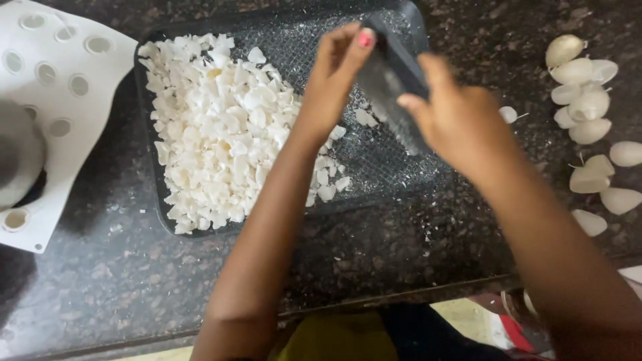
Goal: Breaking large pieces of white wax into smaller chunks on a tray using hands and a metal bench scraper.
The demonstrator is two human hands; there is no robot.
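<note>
While both hands grip, dark grater (394, 87) sits between fingers (348, 50) (over tray (401, 180)).

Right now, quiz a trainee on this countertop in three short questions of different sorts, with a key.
1. True or false: the white pieces lie heaped in the black tray.
2. Which hands grip the dark tool: A) left hand only, B) right hand only, C) both?
3. Fill in: the whole shells lie on the counter, on the tray's ____ side.

Key: 1 true; 2 C, left hand and right hand; 3 right.
</note>
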